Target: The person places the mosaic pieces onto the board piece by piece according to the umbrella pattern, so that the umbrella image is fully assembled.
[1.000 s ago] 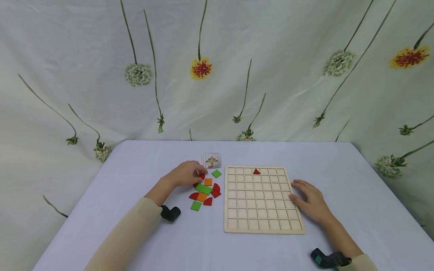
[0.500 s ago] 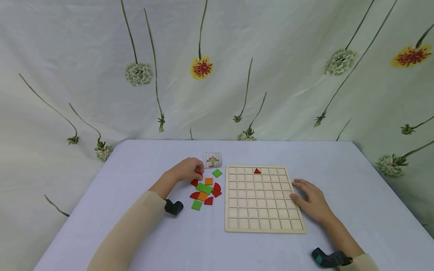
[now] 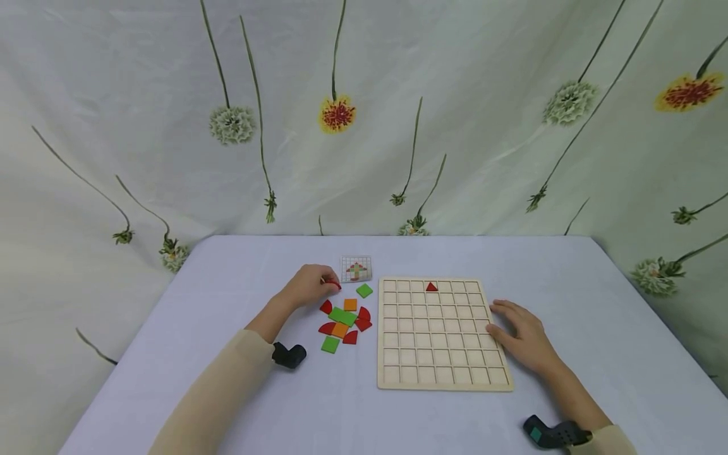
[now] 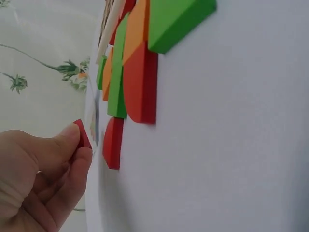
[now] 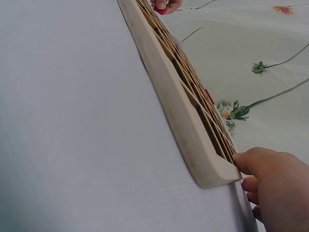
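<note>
My left hand [image 3: 309, 285] pinches a red quarter-round tile [image 4: 82, 134] between thumb and fingers, off the table, near a small pattern card [image 3: 356, 269]. Below it on the cloth lie several flat tiles: a green square [image 3: 364, 291], an orange square [image 3: 349, 304], a green pair [image 3: 342, 316] and a red quarter-round [image 4: 113, 143]. My right hand [image 3: 523, 338] rests at the right edge of a wooden grid board [image 3: 443, 387]. Its thumb touches the rim, and the other fingers lie loosely along the side. A red triangle [image 3: 431, 287] sits in the board's top row.
A white cloth covers the table [image 3: 284, 411]. Behind it hangs a flower-print curtain [image 3: 364, 177]. A dark wrist camera [image 3: 290, 356] is strapped on the left arm, another [image 3: 554, 433] on the right. The tiles lie left of the board.
My left hand has picked up the red tile from the pile and lifted it slightly away, toward the back; a red tile beneath is uncovered. The right hand stays at the board's edge.
</note>
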Demonstrator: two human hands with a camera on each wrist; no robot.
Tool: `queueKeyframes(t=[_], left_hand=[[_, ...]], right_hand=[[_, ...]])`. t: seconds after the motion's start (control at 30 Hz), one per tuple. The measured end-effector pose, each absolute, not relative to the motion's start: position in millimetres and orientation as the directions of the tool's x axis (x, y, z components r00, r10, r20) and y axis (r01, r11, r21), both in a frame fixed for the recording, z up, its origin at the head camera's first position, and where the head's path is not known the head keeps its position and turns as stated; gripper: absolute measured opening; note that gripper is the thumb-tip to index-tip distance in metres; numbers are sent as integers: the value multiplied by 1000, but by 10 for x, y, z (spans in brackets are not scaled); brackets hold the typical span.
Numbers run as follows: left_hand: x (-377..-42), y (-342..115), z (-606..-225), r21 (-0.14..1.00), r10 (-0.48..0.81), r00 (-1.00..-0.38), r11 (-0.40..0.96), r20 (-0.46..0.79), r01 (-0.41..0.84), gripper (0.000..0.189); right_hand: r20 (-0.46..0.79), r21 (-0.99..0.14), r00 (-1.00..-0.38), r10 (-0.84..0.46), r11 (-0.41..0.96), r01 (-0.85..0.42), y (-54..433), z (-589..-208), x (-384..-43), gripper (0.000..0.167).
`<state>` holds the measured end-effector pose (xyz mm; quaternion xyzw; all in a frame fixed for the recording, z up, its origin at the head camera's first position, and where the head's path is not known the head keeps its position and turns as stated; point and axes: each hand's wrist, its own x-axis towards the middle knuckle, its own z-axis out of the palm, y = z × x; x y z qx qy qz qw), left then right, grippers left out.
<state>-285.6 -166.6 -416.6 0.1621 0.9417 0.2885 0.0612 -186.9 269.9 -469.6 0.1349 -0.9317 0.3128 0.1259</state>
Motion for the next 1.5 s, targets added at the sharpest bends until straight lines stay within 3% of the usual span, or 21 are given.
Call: queueKeyframes(t=[0.2,0.9,1.3,1.5], left_hand=[[-2825,-1579,-4079,638,307,-950,721,58,272,10],[-2802,-1024,-4191,771,295,-955,604,19,202,13],[-2773,-764,-4234,798,356,-929,529,99,287,12],[-2726,-611,-4275,829,345,-935,499,77,252,12]], right_hand=[[329,-546,-928,-177,766,-340,2706,-4672,-1880,44],[311,-552,-934,-177,766,-329,2698,-4686,-1888,45],[310,-551,-935,-174,768,-325,2700,-4698,-1881,45],[309,-552,-935,-174,768,-326,2698,-4694,-1868,45]])
